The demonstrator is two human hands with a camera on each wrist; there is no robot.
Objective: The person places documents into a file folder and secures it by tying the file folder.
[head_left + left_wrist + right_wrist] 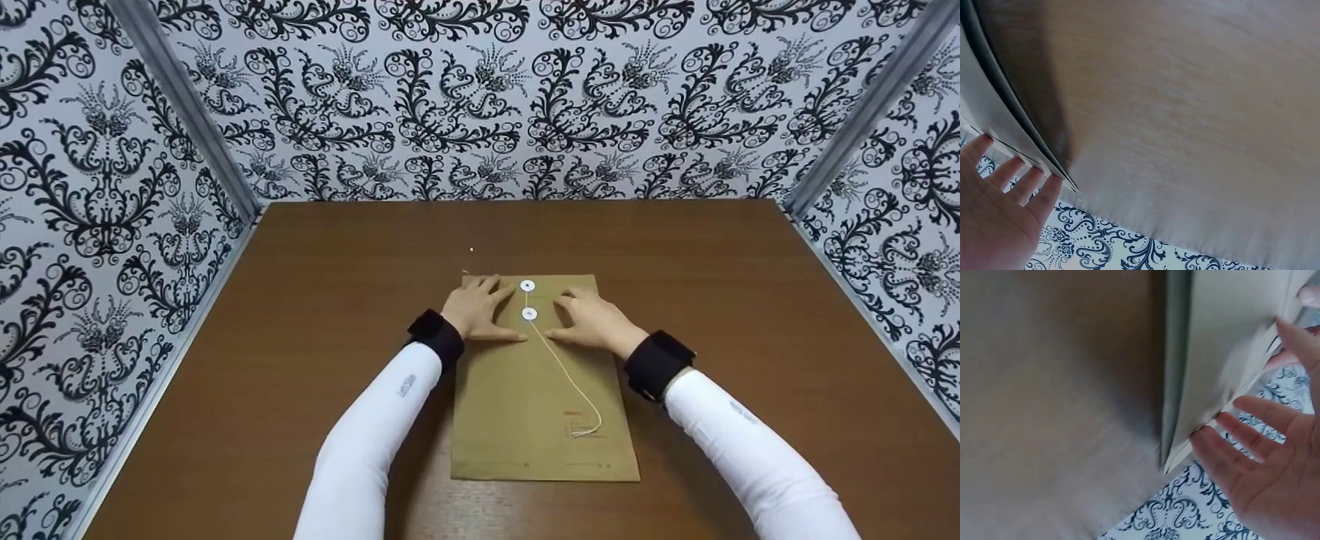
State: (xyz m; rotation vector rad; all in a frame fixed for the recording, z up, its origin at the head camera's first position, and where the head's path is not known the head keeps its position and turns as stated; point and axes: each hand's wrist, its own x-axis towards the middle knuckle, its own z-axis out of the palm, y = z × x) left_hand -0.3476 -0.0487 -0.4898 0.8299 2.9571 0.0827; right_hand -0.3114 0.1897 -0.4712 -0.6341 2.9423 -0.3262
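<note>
A brown paper string-tie envelope [525,405] lies flat on the table, its flap end away from me. Two white round buttons [529,313] sit near that end, joined by a pale string [568,375] whose loose tail curves down to the lower right. My left hand [476,309] rests on the flap's left side, fingers spread, thumb pointing at the string. On the flap's right side my right hand [592,319] touches the paper with bent fingertips and thumb. In both wrist views the fingertips [1053,181] meet the flap's edge, and the envelope's side stands slightly apart in layers.
The brown wooden table [337,262] extends around the envelope on all sides. Walls with black-and-white scroll patterns [450,97] enclose it at the back, left and right, with grey metal posts [187,112] at the corners. A tiny white speck [472,249] lies beyond the envelope.
</note>
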